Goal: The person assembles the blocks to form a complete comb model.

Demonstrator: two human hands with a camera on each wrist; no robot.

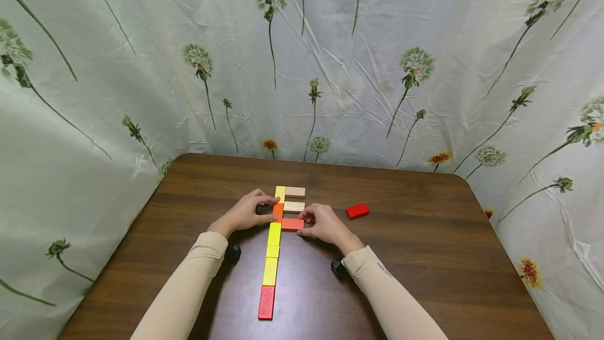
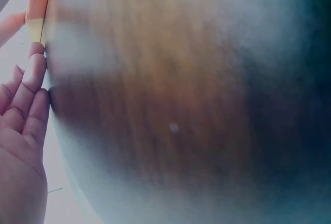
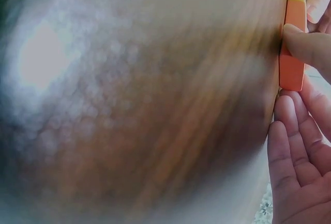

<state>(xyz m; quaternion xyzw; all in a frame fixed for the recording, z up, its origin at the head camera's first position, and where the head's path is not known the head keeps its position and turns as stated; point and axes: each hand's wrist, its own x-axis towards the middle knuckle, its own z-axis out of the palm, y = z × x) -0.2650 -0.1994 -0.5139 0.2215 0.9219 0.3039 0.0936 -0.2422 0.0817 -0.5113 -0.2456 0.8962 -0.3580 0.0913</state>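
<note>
A column of flat blocks stretches away from me in the head view. My left hand (image 1: pixel 245 212) is at its left side, index fingertip by the far end of an orange block (image 1: pixel 278 212) and thumb by the near end, holding it between them. A yellow block (image 1: pixel 280 193) lies beyond it and another yellow block (image 1: pixel 274 234) on the near side. My right hand (image 1: pixel 324 223) pinches the right end of a second orange block (image 1: pixel 291 224), set crosswise with its left end against the column. In the right wrist view my thumb (image 3: pixel 302 45) presses that block's side.
Two pale wooden blocks, one plain (image 1: pixel 295 192) and one striped (image 1: pixel 294 206), lie crosswise beyond the right-hand block. A red block (image 1: pixel 266 302) ends the column near me. Another red block (image 1: pixel 357 211) lies apart on the brown table (image 1: pixel 424 256), right of my right hand.
</note>
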